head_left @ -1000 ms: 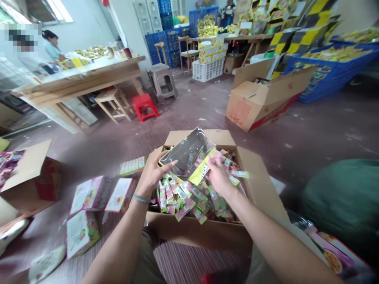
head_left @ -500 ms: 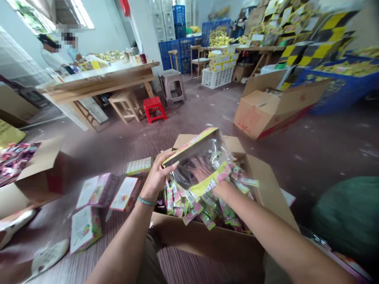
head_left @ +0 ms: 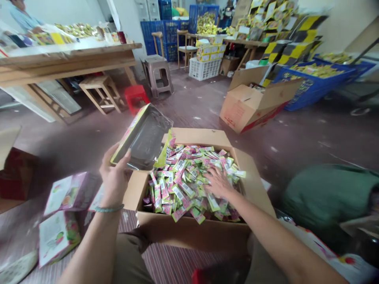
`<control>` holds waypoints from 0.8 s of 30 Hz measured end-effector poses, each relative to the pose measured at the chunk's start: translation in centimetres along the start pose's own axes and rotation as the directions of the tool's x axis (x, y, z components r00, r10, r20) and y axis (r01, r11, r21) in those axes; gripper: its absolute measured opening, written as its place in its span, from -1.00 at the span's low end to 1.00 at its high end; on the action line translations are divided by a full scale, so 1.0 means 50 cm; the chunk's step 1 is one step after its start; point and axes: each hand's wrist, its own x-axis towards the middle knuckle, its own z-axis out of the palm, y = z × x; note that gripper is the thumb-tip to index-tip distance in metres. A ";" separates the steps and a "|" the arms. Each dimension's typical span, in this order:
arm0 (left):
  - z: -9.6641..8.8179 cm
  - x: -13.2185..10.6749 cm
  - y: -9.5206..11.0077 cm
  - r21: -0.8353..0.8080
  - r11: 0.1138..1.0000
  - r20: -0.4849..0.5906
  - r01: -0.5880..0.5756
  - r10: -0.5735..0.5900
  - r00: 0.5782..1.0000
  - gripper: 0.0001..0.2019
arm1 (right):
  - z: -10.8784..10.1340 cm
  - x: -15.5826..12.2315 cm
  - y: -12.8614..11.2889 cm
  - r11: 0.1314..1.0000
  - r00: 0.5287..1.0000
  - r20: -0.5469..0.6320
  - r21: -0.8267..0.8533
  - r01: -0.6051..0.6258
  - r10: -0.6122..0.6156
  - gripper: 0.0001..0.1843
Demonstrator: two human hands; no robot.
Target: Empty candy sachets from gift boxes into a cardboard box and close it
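My left hand (head_left: pixel 114 173) grips the lower end of an open clear-fronted bag with a yellow edge (head_left: pixel 142 136), held tilted above the left rim of a cardboard box (head_left: pixel 189 232). The box is filled with several small pink and green sachets (head_left: pixel 183 177). My right hand (head_left: pixel 217 183) rests palm down with fingers spread on the sachets at the box's right side. It holds nothing that I can see.
Pink and white cartons (head_left: pixel 63 209) lie on the floor at my left. A green sack (head_left: pixel 328 197) sits at the right. Another open cardboard box (head_left: pixel 251 102) stands further back, with a wooden table (head_left: pixel 68 63), stools (head_left: pixel 158 73) and blue crates (head_left: pixel 314 79) behind. A person (head_left: pixel 22 15) stands at the table.
My left hand has carried the bag up and to the left, off the box. My right hand has come out of the bag and dropped onto the sachets.
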 end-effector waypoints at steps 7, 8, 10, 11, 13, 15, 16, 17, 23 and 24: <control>0.001 -0.018 0.023 -0.132 0.984 -0.065 0.117 -0.126 0.990 -0.55 | 0.064 -0.068 0.062 0.991 0.991 0.035 -0.031 -0.132 0.133 -0.47; 0.001 -0.019 0.022 -0.138 0.981 -0.068 0.135 -0.145 0.987 -0.55 | 0.068 -0.062 0.067 0.988 0.986 0.056 -0.032 -0.153 0.155 -0.45; 0.006 -0.023 0.017 -0.172 0.968 -0.012 0.181 -0.186 0.982 -0.58 | 0.068 -0.043 0.074 0.980 0.975 0.105 -0.034 -0.195 0.198 -0.40; 0.011 -0.025 0.013 -0.202 0.953 0.040 0.227 -0.224 0.974 -0.60 | 0.062 -0.032 0.074 0.978 0.969 0.126 -0.033 -0.208 0.210 -0.38; 0.023 -0.031 0.002 -0.279 0.886 0.169 0.371 -0.334 0.927 -0.65 | 0.041 -0.018 0.068 0.975 0.962 0.162 -0.029 -0.219 0.221 -0.38; 0.037 -0.034 -0.012 -0.338 0.800 0.277 0.495 -0.418 0.865 -0.68 | 0.007 -0.018 0.047 0.975 0.956 0.194 -0.026 -0.220 0.221 -0.42; 0.044 -0.035 -0.019 -0.351 0.775 0.313 0.526 -0.432 0.846 -0.67 | -0.013 -0.024 0.030 0.977 0.960 0.185 -0.007 -0.212 0.210 -0.46; 0.050 -0.036 -0.025 -0.354 0.766 0.345 0.536 -0.426 0.836 -0.66 | -0.036 -0.033 0.009 0.977 0.969 0.147 0.048 -0.207 0.198 -0.50; 0.094 -0.085 -0.025 -0.293 0.713 0.578 0.637 -0.399 0.712 -0.44 | -0.176 -0.096 -0.140 0.246 0.954 -0.079 0.969 0.006 0.291 -0.31; 0.103 -0.102 -0.018 -0.271 0.679 0.633 0.683 -0.408 0.657 -0.38 | -0.194 -0.103 -0.154 0.124 0.944 -0.098 0.990 0.061 0.316 -0.30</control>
